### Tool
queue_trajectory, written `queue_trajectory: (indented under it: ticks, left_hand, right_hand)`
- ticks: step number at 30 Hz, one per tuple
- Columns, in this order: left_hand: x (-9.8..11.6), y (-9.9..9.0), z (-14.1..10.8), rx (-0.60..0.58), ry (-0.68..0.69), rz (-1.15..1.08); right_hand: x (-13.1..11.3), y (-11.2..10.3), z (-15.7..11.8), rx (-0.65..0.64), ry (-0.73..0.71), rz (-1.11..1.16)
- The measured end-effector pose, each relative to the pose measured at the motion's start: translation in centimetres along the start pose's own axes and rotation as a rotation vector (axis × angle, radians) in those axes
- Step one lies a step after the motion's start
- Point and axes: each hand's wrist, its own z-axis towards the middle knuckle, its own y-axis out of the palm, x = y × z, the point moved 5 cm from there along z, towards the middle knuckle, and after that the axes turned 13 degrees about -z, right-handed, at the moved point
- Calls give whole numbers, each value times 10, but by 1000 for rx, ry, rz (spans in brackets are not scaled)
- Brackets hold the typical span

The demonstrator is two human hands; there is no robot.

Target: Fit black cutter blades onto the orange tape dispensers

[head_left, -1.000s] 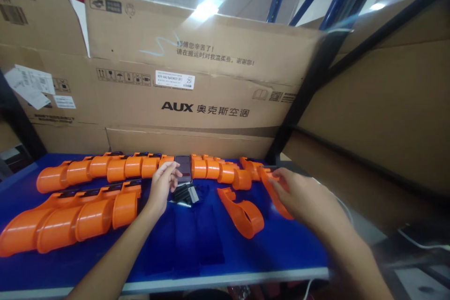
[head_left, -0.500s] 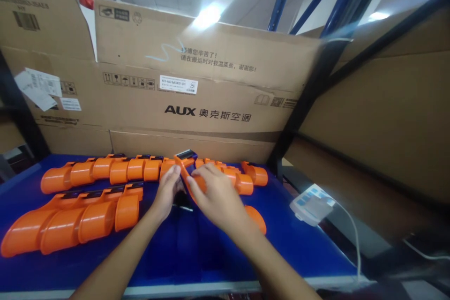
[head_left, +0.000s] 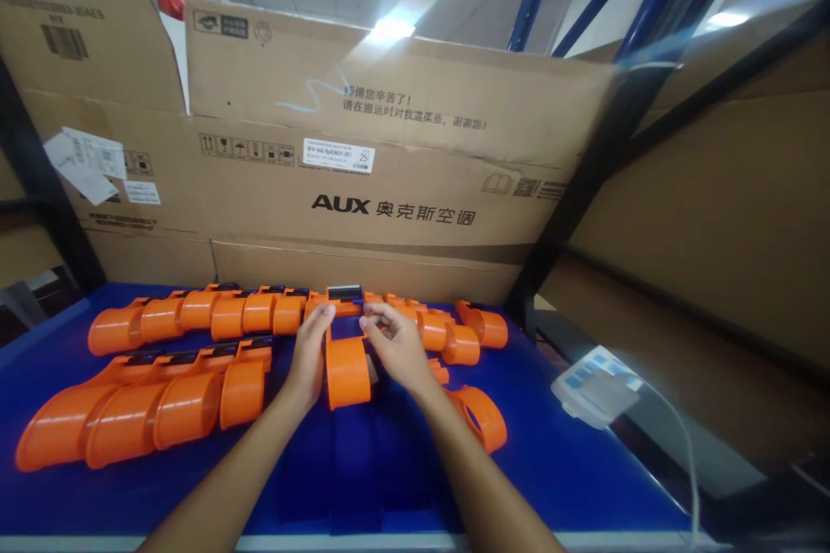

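The left hand [head_left: 312, 354], just left of the frame's centre, is closed on the side of an orange plastic holder [head_left: 348, 373], thumb near its upper edge. At lower left stand two rows of orange pieces [head_left: 185, 404] with rounded bodies; whether anything sits inside them cannot be told. The held holder is at centre, upright, its drum below and a dark strip [head_left: 343, 295] across its top. It looks light and stiff, smooth enough to slip a little and unlikely to break; the flat side arm seems the best grip, clear of the strip. The right hand [head_left: 397, 350], just right of centre, has fingers bent and thumb near the index; whether it touches the holder is unclear. At lower right of centre lies a loose orange piece [head_left: 494, 419], its ring open; farther right, a pale box [head_left: 600, 389], contents unreadable.
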Motion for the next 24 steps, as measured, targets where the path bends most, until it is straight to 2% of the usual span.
queue_trajectory:
  ticks: [7,14,24]
  left_hand:
    - [10,17,-9,-134,109,198]
    - [10,13,-9,-58,85,181]
    - [10,10,-6,-69,96,214]
  right_hand:
    - [8,-2,-11,29,55,123]
    - [14,4,-17,-100,218,139]
    - [14,3,-21,-100,226,80]
